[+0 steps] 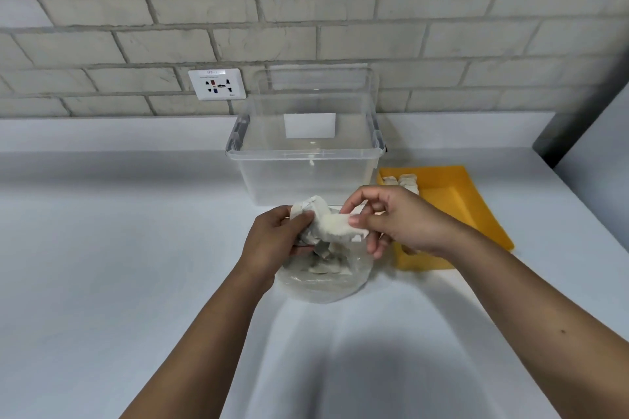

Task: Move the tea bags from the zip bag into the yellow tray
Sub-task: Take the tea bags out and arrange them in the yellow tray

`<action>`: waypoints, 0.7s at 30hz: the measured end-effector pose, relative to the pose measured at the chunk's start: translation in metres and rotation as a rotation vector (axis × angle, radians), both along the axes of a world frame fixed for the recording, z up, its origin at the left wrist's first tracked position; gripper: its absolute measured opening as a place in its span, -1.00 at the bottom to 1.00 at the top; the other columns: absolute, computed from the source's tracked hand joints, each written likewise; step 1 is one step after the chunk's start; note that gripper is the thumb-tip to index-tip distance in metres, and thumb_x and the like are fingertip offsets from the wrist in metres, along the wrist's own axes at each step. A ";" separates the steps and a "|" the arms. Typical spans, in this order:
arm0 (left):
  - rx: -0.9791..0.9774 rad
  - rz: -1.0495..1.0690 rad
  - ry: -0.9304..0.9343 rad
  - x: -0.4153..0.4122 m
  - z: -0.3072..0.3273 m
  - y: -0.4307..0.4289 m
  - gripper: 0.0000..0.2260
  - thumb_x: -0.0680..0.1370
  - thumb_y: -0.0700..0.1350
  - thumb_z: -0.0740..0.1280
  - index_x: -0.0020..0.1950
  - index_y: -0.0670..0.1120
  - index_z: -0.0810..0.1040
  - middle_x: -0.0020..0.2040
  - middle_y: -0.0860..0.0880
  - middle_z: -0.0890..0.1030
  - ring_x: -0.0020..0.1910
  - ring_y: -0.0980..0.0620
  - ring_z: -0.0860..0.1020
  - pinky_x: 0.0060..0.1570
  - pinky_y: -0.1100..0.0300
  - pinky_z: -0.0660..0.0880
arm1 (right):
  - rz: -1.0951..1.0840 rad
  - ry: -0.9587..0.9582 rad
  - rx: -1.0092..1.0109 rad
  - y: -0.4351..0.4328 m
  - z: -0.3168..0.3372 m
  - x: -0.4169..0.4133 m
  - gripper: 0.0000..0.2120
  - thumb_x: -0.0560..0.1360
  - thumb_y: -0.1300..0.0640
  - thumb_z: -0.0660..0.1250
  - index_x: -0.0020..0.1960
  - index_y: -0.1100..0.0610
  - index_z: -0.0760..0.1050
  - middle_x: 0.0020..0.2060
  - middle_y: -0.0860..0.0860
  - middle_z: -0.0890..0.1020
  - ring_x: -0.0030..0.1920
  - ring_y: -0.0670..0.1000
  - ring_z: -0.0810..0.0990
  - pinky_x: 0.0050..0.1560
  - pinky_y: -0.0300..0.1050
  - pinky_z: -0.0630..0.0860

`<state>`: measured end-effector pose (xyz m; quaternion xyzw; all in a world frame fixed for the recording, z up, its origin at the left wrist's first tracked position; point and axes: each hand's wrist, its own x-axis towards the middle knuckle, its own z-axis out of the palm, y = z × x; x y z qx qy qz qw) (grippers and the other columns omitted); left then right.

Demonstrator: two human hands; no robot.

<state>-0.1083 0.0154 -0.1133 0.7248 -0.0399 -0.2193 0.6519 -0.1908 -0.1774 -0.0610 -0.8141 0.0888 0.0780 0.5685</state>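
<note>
A white tea bag (335,226) is pinched between the thumb and fingers of the right hand (400,219), just above the zip bag (323,277). More tea bags lie inside the clear zip bag, which sits on the white surface (119,248). The left hand (275,241) is closed on a bunch of tea bags at the bag's mouth. The yellow tray (476,211) is just to the right, with a few tea bags (406,180) at its far end. A clear box (306,160) stands behind.

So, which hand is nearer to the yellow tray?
Right. The right hand overlaps the yellow tray at its left edge; the left hand is further left, over the zip bag.
</note>
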 end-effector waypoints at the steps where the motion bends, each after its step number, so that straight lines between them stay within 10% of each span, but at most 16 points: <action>1: -0.004 -0.015 0.004 -0.003 0.002 -0.005 -0.89 0.56 -0.09 0.41 0.01 -0.10 0.68 -0.07 -0.16 0.72 -0.12 -0.13 0.71 0.06 -0.05 0.64 | 0.003 0.006 -0.030 -0.004 0.003 -0.003 -0.88 0.53 0.25 0.39 0.05 0.15 0.58 -0.25 0.14 0.56 -0.38 0.06 0.66 -0.38 -0.17 0.56; 10: -0.059 -0.104 0.000 -0.020 0.001 -0.057 -0.90 0.56 -0.15 0.41 -0.01 -0.17 0.65 -0.20 -0.11 0.61 -0.22 0.01 0.61 -0.13 0.13 0.66 | -0.093 -0.028 -0.786 -0.087 0.026 -0.023 -0.90 0.43 0.16 0.49 -0.05 0.07 0.65 -0.18 -0.06 0.66 -0.16 -0.09 0.59 -0.17 -0.19 0.49; 21: -0.051 -0.121 0.010 -0.020 -0.016 -0.100 -0.88 0.56 -0.13 0.41 0.05 -0.13 0.67 -0.19 -0.06 0.67 -0.20 0.05 0.64 0.00 -0.01 0.66 | 0.148 0.217 -0.964 -0.138 -0.049 -0.010 -0.81 0.55 0.28 0.25 0.01 0.06 0.60 -0.12 -0.02 0.48 -0.13 -0.02 0.55 -0.26 -0.17 0.48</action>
